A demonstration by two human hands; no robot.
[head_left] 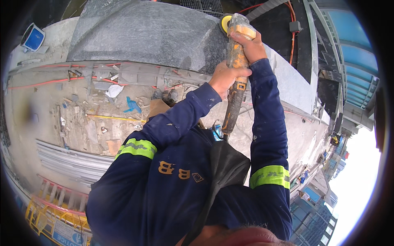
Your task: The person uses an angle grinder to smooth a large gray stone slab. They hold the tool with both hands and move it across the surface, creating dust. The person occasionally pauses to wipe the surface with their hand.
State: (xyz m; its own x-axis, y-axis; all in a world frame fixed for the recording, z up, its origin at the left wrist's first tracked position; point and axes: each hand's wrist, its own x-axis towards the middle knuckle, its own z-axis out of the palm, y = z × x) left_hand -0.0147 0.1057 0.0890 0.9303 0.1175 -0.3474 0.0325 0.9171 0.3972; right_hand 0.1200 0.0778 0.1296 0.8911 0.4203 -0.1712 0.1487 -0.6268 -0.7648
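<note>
A long, worn yellow-and-black power grinder (237,57) lies along my line of reach, its head carrying a yellow disc (224,23) at the far edge of a speckled grey stone slab (135,33). My right hand (253,46) is wrapped round the grinder just behind its head. My left hand (223,80) grips the body lower down, its thumb across the casing. The rear of the tool hangs toward my chest. Whether the disc touches the slab I cannot tell.
Below the slab run orange cables (49,82) and a littered concrete floor (69,123). A blue-and-white container (33,37) sits at upper left. Metal lengths (69,162), a red ladder (57,197) and yellow railing (41,221) lie lower left. A ribbed hose (264,8) crosses the top.
</note>
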